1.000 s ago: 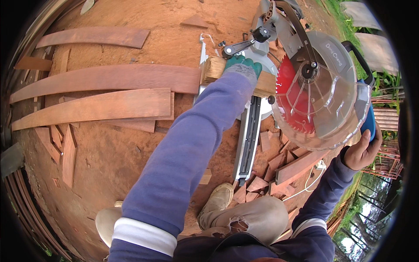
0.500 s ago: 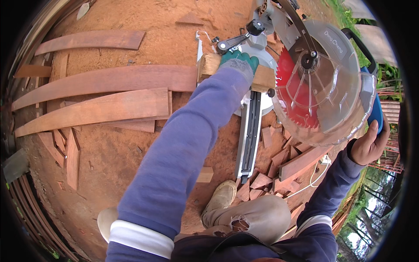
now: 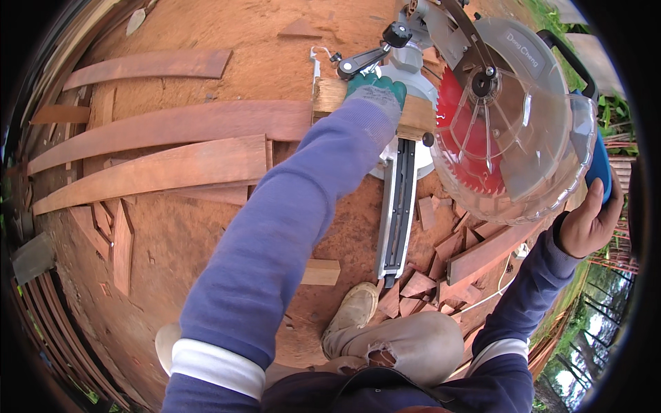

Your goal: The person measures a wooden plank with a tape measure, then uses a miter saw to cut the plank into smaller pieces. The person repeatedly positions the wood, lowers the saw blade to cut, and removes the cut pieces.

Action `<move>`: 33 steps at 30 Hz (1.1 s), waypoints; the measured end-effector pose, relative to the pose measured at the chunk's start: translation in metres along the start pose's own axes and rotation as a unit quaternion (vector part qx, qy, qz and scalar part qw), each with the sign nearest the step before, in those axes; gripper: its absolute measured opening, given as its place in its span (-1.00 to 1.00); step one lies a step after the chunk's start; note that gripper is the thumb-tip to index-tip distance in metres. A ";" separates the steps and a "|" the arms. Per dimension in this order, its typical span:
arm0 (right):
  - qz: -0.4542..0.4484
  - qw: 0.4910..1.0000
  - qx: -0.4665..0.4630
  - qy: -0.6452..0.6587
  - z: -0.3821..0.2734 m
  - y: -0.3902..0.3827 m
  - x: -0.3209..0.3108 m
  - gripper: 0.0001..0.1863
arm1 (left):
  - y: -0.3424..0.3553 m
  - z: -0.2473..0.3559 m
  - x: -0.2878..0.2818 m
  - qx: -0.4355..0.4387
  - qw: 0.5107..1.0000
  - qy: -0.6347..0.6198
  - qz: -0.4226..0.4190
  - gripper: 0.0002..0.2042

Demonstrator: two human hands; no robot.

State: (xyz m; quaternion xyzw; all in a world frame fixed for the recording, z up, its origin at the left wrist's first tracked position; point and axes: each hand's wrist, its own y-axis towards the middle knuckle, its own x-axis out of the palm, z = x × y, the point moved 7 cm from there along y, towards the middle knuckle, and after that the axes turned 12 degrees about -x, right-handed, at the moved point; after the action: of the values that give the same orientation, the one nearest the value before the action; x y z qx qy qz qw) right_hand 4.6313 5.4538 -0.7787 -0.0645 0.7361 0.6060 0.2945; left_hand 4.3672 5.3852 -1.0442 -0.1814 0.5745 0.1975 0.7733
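My left hand (image 3: 376, 96), in a green and grey glove, presses on a short wooden block (image 3: 416, 120), its fingers curled over the far side. That block lies across the base of a mitre saw (image 3: 406, 157), beside a black-knobbed clamp lever (image 3: 368, 58). Just off the block's right end is the red toothed saw blade (image 3: 454, 148), partly covered by a clear guard (image 3: 533, 162). At the right, my bare right hand (image 3: 589, 224) is closed on the saw's blue handle (image 3: 600, 165); some of its fingers are hidden behind the handle.
Long curved boards (image 3: 158, 134) lie on the reddish ground at the left. Wood offcuts (image 3: 420, 283) are heaped right of the saw's rail (image 3: 394, 227), with a white cord (image 3: 492, 292) beside them. A small pale block (image 3: 321, 272) lies near my shoe (image 3: 352, 308).
The whole view has shifted slightly. Both hands keep their hold, and I see no clear movement of the block or the saw.
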 end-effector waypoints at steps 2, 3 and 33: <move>-0.003 1.000 0.007 0.031 0.003 -0.003 0.001 -0.69 | -0.001 0.000 0.000 -0.002 1.000 -0.001 -0.001 -0.54; -0.001 0.999 0.008 0.041 0.004 -0.004 0.001 -0.68 | -0.001 0.000 0.000 -0.001 1.000 -0.001 0.000 -0.55; 0.028 0.999 0.006 0.038 0.002 -0.055 0.002 -0.59 | -0.119 -0.153 0.018 -0.263 0.774 -0.538 0.205 -0.50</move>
State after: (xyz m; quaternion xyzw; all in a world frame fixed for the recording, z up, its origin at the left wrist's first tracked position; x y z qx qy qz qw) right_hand 4.6554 5.4417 -0.8266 -0.0652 0.7522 0.6064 0.2494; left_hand 4.3080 5.2080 -1.0966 -0.1195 0.0138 0.5603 0.8195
